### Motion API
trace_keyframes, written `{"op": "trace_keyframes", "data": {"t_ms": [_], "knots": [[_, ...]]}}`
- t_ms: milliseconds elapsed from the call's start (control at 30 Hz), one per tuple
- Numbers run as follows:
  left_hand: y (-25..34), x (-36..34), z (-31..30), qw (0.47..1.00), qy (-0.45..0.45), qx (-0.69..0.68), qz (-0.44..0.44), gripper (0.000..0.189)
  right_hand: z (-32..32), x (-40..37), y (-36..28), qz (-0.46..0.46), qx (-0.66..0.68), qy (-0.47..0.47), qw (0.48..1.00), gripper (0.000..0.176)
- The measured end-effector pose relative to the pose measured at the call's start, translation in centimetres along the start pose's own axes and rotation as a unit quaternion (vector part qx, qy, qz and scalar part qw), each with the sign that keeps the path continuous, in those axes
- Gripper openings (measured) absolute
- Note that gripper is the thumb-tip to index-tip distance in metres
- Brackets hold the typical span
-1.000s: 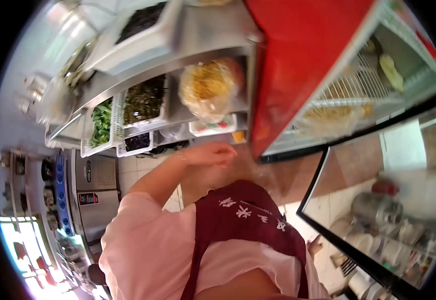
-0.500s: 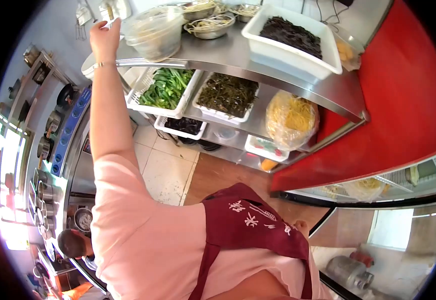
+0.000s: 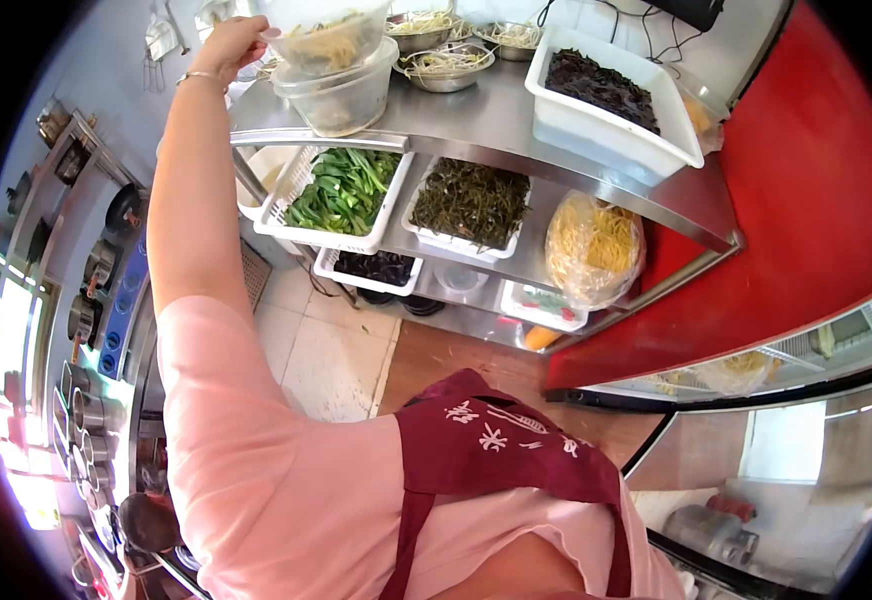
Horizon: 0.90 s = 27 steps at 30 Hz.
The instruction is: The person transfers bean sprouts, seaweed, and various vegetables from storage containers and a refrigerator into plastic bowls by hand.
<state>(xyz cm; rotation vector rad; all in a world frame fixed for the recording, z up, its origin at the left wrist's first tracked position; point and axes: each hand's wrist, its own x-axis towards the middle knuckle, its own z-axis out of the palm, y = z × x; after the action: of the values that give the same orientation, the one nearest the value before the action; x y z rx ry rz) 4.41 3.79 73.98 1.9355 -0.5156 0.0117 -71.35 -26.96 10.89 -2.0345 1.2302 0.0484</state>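
My left arm reaches to the upper left, and my left hand (image 3: 232, 46) is closed at the near-left rim of a clear plastic container (image 3: 328, 44) with yellowish strips inside. That container sits over a second translucent tub (image 3: 341, 98) on the steel counter (image 3: 456, 112). Metal bowls of bean sprouts (image 3: 446, 62) stand just right of the tubs. My right hand is out of sight beyond the maroon apron (image 3: 506, 450).
A white bin of dark strips (image 3: 606, 90) stands on the counter's right end. Shelves below hold a basket of green vegetables (image 3: 341, 195), a tray of seaweed (image 3: 471, 205) and bagged yellow noodles (image 3: 596, 245). A red fridge (image 3: 806, 200) flanks the right; another person's head (image 3: 149, 522) shows lower left.
My left hand has moved right, from beside the wall to the upper container's rim. The upper container now stands higher and apart from the lower tub. My right hand has left view.
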Motion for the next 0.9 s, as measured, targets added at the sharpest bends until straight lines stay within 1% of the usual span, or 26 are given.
{"op": "trace_keyframes", "data": {"t_ms": [33,67,133,167,200,233,267,300,333,367,400,433,467,500,567,600,633,667,700,733,767,800,833,867,900], "knots": [[0.5,-1.1,-0.4,0.998,0.009,-0.047,0.039,0.013,-0.4,0.3,-0.7,0.025,-0.068,-0.011,0.997,0.03],[1.2,-2.6,-0.6,0.994,-0.005,-0.083,0.066,0.012,-0.7,0.6,-1.7,0.053,-0.134,-0.022,0.989,0.03],[2.2,-5.5,-0.4,0.978,-0.049,-0.161,0.124,0.01,-2.1,1.3,-3.7,0.035,-0.064,-0.03,0.997,0.03],[2.5,-6.7,0.0,0.964,-0.078,-0.202,0.154,0.013,-3.6,1.5,-5.8,-0.043,-0.033,0.029,0.998,0.031],[3.4,-8.9,1.4,0.961,-0.085,-0.214,0.156,0.014,-4.5,1.7,-7.9,-0.084,0.015,0.06,0.995,0.031],[4.3,-11.8,2.8,0.957,-0.092,-0.226,0.158,0.016,-7.7,-0.1,-15.4,-0.059,0.156,0.031,0.985,0.031],[5.0,-14.4,4.6,0.961,-0.12,-0.186,0.164,0.015,-10.1,-1.4,-20.1,-0.069,0.249,-0.035,0.965,0.033],[5.3,-16.5,6.7,0.961,-0.156,-0.152,0.173,0.014,-11.9,-3.8,-26.5,-0.089,0.365,-0.011,0.927,0.031],[4.7,-17.7,9.0,0.948,-0.221,-0.145,0.18,0.014,-14.6,-5.3,-30.5,-0.154,0.415,-0.086,0.892,0.032],[3.5,-18.8,11.6,0.931,-0.281,-0.138,0.189,0.014,-15.7,-6.5,-32.8,-0.162,0.473,-0.08,0.862,0.038],[2.8,-21.2,14.3,0.928,-0.303,-0.136,0.167,0.013,-17.4,-7.3,-35.0,-0.25,0.463,-0.103,0.844,0.054],[1.8,-23.4,17.3,0.925,-0.325,-0.132,0.145,0.012,-18.8,-8.5,-36.8,-0.302,0.487,-0.145,0.807,0.084],[-0.5,-24.7,20.5,0.904,-0.369,-0.17,0.131,0.012,-19.4,-8.9,-37.6,-0.321,0.486,-0.142,0.8,0.092],[-3.0,-26.0,23.6,0.883,-0.407,-0.204,0.114,0.012,-20.0,-9.8,-38.3,-0.331,0.485,-0.141,0.797,0.094],[-5.6,-29.4,29.7,0.853,-0.458,-0.234,0.087,0.013,-20.1,-9.5,-36.2,-0.317,0.436,-0.114,0.834,0.078],[-6.2,-31.2,31.9,0.846,-0.466,-0.252,0.06,0.012,-20.3,-9.8,-35.8,-0.314,0.385,-0.054,0.866,0.074],[-6.3,-32.7,33.6,0.838,-0.474,-0.269,0.033,0.011,-20.6,-10.2,-34.7,-0.31,0.386,-0.044,0.868,0.074],[-6.2,-34.0,35.1,0.825,-0.495,-0.273,0.013,0.011,-20.8,-10.5,-33.1,-0.233,0.45,-0.063,0.86,0.072],[-5.9,-35.3,36.3,0.813,-0.513,-0.275,-0.008,0.012,-20.9,-10.6,-31.3,-0.155,0.51,-0.085,0.842,0.071],[-5.3,-36.8,37.6,0.804,-0.528,-0.272,-0.03,0.011,-20.8,-9.9,-28.9,-0.153,0.521,-0.082,0.836,0.066],[-6.1,-37.8,39.6,0.804,-0.544,-0.239,-0.022,0.011,-21.0,-9.8,-27.1,-0.15,0.526,-0.08,0.834,0.066],[-6.6,-38.5,41.2,0.799,-0.564,-0.206,0.01,0.006,-21.4,-9.9,-25.4,-0.164,0.54,-0.079,0.822,0.064],[-6.5,-39.3,42.6,0.793,-0.583,-0.173,0.043,0.006,-22.0,-10.0,-23.9,-0.177,0.554,-0.079,0.81,0.062],[-6.3,-40.4,44.0,0.793,-0.584,-0.169,0.042,0.006,-22.7,-10.2,-22.4,-0.17,0.61,-0.091,0.768,0.058],[-6.1,-41.6,45.3,0.77,-0.605,-0.203,0.024,0.018,-23.5,-10.6,-21.1,-0.169,0.612,-0.091,0.767,0.058]]}}
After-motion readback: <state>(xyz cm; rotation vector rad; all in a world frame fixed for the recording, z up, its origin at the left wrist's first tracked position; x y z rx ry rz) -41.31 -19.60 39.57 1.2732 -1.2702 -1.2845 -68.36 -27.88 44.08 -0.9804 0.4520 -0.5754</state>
